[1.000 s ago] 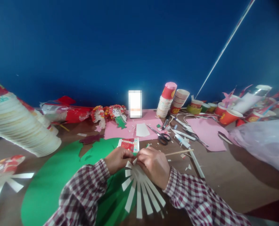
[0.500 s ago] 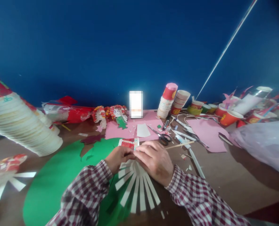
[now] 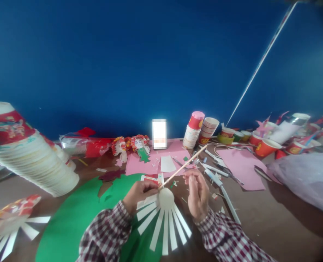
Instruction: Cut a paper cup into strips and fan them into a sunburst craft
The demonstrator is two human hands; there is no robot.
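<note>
Low in the middle is a paper cup cut into strips, its round base facing up and the white strips fanned toward me. My left hand is closed on its upper left strips, thumb and fingers pinched together. A thin wooden stick slants up to the right, its lower end at my left fingertips; whether they grip it too is hard to see. My right hand is raised right of the cup, fingers loosely bent, apart from both cup and stick, with nothing visible in it. A green paper sheet lies beneath.
Tilted stacked paper cups stand at left, above another cut cup. Behind are pink paper, decorated paper figures and a cup stack. A glue gun, red cups and a plastic bag are at right.
My right hand has come off the cut cup and moved right, uncovering the round base. The stick, earlier nearly level under my right hand, now points steeply upward. The view has tilted up slightly.
</note>
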